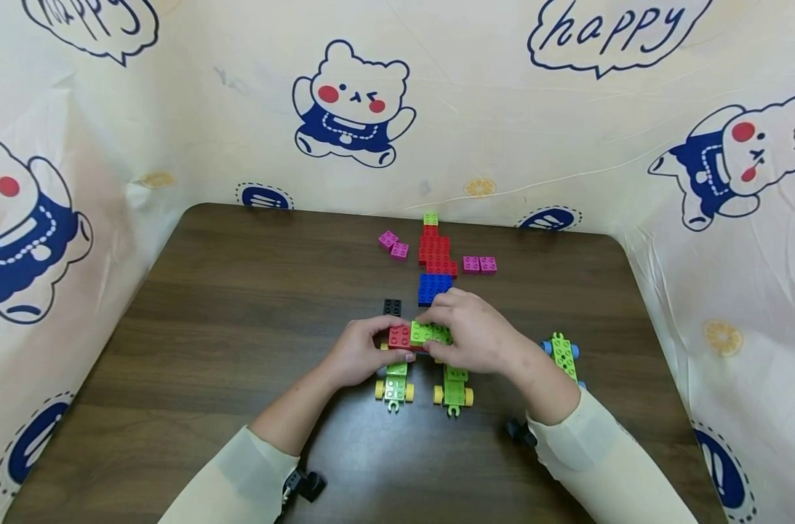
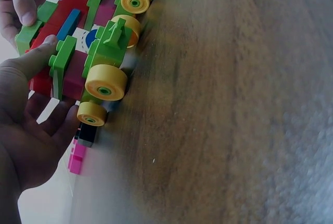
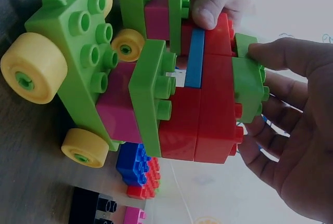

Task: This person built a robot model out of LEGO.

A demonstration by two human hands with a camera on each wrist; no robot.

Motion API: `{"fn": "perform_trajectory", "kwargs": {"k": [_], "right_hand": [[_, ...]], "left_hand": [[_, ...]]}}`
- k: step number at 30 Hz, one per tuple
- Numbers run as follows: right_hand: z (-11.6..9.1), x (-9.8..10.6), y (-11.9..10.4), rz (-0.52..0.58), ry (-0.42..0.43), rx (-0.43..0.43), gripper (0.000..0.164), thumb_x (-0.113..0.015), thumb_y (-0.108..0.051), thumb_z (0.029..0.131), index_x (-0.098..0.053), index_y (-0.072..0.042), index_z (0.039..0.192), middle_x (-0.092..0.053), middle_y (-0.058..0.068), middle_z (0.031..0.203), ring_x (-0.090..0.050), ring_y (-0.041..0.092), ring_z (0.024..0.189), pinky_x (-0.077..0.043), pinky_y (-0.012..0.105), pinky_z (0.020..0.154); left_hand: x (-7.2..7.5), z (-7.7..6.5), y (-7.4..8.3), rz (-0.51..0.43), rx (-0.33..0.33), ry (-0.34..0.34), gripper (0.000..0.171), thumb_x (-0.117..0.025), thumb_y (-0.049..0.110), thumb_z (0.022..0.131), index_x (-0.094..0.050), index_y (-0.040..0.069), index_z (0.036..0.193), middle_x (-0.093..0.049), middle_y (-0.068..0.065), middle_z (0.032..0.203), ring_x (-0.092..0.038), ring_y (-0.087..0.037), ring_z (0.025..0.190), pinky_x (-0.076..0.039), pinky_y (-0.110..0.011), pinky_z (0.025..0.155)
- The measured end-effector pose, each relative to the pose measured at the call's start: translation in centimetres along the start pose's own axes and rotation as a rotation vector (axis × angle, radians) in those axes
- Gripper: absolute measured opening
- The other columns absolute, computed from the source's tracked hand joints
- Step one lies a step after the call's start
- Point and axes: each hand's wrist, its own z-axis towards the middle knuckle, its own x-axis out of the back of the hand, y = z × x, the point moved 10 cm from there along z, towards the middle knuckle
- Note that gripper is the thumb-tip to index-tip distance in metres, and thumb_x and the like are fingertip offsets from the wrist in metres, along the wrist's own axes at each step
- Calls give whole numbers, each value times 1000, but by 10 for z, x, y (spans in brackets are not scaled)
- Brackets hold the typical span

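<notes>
Between my hands stands a toy-brick build on two green wheeled bases with yellow wheels. Magenta bricks and upright-looking green pieces rise from the bases. Red bricks and a thin blue brick span across them. My left hand pinches the red end of the span between thumb and fingers. On top of the red lies a green brick, which my right hand grips by its sides, thumb nearest me. Its underside is hidden.
Behind the build are a blue brick, joined red bricks and a small green brick in a line. Magenta bricks lie on both sides. A black brick sits behind my left hand. Another green wheeled base stands at right.
</notes>
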Motion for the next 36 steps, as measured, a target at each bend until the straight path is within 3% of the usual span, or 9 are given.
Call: {"fn": "perform_trajectory", "kwargs": {"k": [15, 24, 32, 36], "right_hand": [[0, -3, -1, 30, 19, 4, 28, -80, -25, 89, -78, -14, 114, -70, -5, 106, -57, 14, 100, -51, 38, 92], [-8, -8, 12, 153, 19, -18, 34, -82, -29, 90, -76, -18, 121, -68, -9, 109, -52, 11, 100, -50, 33, 83], [-27, -6, 38, 329, 25, -60, 53, -84, -39, 89, -66, -28, 138, -66, -12, 131, -52, 10, 120, -54, 43, 95], [-36, 1, 49, 381, 58, -56, 47, -78, -35, 94, -66, -24, 138, -67, -4, 132, -57, 14, 120, -54, 49, 97]], "left_hand": [[0, 0, 1, -10, -13, -3, 44, -90, 30, 83, -74, 26, 123, -73, 9, 109, -67, -13, 95, -56, -37, 82], [-1, -1, 1, -12, -12, -5, 44, -91, 30, 83, -74, 26, 123, -73, 9, 107, -67, -16, 96, -56, -38, 83], [-1, 0, 2, 4, 2, -12, 46, -90, 32, 83, -73, 28, 125, -73, 9, 111, -66, -18, 101, -54, -43, 90], [0, -1, 1, 6, 14, -5, 46, -91, 31, 82, -73, 27, 124, -73, 9, 109, -65, -16, 99, -54, -43, 89]]}}
